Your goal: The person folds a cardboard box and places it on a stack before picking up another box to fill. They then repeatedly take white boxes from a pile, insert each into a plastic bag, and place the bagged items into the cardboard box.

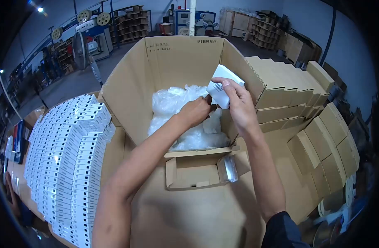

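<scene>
Gripping small white box (224, 86), right hand (238, 104) fingers clenched round it above large open carton (169, 62), near its right wall. Left hand (196, 110) fingers curled, pinching plastic liner (177, 103) inside carton. White box stacks (69, 161) along left edge; flat cardboard stacks (293, 89) right.

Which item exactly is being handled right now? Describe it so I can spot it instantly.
Find the large open cardboard carton lined with clear plastic. Above its right wall, the right hand pinches a small white box, with the left hand just below it. Unlike the stacked white boxes at left, it is raised and tilted.
</scene>
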`<act>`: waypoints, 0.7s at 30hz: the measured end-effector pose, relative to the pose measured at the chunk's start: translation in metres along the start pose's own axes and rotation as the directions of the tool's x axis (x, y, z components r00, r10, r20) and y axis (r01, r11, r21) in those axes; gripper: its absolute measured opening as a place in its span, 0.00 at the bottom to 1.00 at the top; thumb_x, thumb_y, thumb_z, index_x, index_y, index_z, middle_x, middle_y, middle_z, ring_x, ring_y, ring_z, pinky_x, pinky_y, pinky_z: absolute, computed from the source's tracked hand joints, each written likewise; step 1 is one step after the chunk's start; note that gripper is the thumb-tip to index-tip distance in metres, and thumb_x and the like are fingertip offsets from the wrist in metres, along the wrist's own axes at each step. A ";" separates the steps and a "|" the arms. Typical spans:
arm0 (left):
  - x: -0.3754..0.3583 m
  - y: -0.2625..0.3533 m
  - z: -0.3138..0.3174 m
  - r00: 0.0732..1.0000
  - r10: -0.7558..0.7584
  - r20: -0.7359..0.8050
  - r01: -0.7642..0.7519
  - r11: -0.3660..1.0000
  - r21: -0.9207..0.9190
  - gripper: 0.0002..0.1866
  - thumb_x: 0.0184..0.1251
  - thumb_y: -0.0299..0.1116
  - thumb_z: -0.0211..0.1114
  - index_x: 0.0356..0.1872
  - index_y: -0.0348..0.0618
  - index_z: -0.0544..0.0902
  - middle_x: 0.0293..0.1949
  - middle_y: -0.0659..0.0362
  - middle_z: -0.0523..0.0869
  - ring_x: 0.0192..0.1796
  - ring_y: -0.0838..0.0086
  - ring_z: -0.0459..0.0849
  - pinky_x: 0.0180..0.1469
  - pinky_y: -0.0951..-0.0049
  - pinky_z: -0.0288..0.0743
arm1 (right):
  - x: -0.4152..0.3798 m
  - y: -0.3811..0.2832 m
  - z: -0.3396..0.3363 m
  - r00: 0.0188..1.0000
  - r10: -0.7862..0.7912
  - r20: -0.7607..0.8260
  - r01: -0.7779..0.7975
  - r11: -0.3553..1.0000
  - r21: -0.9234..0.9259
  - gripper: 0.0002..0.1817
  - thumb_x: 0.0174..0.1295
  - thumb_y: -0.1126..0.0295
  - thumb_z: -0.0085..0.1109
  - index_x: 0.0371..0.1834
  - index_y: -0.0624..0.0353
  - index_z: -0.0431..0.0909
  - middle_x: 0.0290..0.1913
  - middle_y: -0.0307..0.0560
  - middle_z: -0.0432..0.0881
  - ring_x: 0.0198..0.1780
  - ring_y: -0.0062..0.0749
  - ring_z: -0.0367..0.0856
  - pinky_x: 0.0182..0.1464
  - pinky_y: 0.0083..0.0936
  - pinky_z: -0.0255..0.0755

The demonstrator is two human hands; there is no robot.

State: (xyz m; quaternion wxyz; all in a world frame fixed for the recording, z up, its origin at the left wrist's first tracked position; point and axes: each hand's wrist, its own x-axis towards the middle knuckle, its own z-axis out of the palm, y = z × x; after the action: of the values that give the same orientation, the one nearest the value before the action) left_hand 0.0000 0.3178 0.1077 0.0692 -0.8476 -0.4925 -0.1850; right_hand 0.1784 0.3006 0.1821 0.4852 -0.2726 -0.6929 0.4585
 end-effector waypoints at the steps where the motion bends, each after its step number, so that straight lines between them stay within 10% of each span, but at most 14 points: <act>1: 0.002 -0.004 -0.001 1.000 -0.021 0.020 0.022 0.999 -0.045 0.18 0.58 0.26 0.71 0.51 0.39 0.86 0.49 0.45 0.83 0.51 0.48 0.85 0.51 0.52 0.83 | 0.001 0.003 0.000 1.000 -0.007 -0.027 0.006 1.000 -0.020 0.18 0.80 0.58 0.51 0.56 0.55 0.88 0.49 0.45 0.78 0.48 0.29 0.78 0.54 0.28 0.73; 4: -0.011 -0.017 -0.016 0.956 0.017 -0.292 -0.087 0.969 -0.230 0.11 0.58 0.27 0.74 0.41 0.36 0.86 0.43 0.43 0.86 0.45 0.45 0.87 0.54 0.54 0.81 | 0.003 0.005 0.002 0.995 -0.061 -0.084 0.047 0.987 -0.154 0.16 0.76 0.58 0.58 0.55 0.53 0.88 0.51 0.50 0.77 0.49 0.34 0.79 0.55 0.30 0.74; 10: -0.066 0.007 -0.106 0.895 -0.399 -0.200 0.240 0.808 -0.539 0.13 0.70 0.33 0.74 0.42 0.34 0.81 0.35 0.57 0.88 0.39 0.77 0.85 0.43 0.72 0.80 | -0.010 -0.002 0.006 0.928 -0.372 0.036 0.334 0.782 -0.526 0.19 0.61 0.61 0.75 0.51 0.61 0.87 0.64 0.63 0.75 0.62 0.55 0.79 0.63 0.44 0.73; 14: -0.093 0.034 -0.126 0.836 -0.506 -0.213 0.243 0.689 -0.683 0.10 0.76 0.35 0.70 0.42 0.38 0.82 0.33 0.65 0.86 0.34 0.87 0.79 0.36 0.81 0.73 | -0.019 -0.007 0.007 0.977 -0.190 0.098 0.213 0.896 -0.389 0.15 0.60 0.62 0.76 0.43 0.62 0.88 0.54 0.65 0.82 0.59 0.54 0.80 0.62 0.48 0.73; 19: -0.098 0.041 -0.102 0.599 -0.770 -0.219 0.141 0.371 -0.918 0.13 0.84 0.41 0.59 0.40 0.43 0.81 0.30 0.68 0.80 0.30 0.88 0.74 0.30 0.82 0.70 | -0.022 0.002 0.027 0.990 0.076 0.120 -0.092 0.986 0.141 0.18 0.75 0.61 0.63 0.33 0.66 0.86 0.23 0.30 0.76 0.26 0.14 0.69 0.30 0.23 0.66; 21: -0.094 0.068 -0.112 0.516 -0.849 -0.118 0.077 0.183 -0.980 0.16 0.87 0.40 0.53 0.38 0.42 0.78 0.30 0.68 0.76 0.31 0.87 0.72 0.30 0.79 0.70 | -0.031 0.005 0.035 0.996 0.049 0.072 -0.056 0.995 0.086 0.19 0.75 0.60 0.63 0.31 0.65 0.85 0.22 0.31 0.75 0.26 0.15 0.66 0.29 0.24 0.64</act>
State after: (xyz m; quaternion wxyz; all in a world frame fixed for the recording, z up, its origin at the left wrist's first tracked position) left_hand -0.0107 0.1739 0.1796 -0.2993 -0.3820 -0.4985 -0.7183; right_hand 0.1574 0.2641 0.1606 0.4600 -0.2527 -0.6811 0.5105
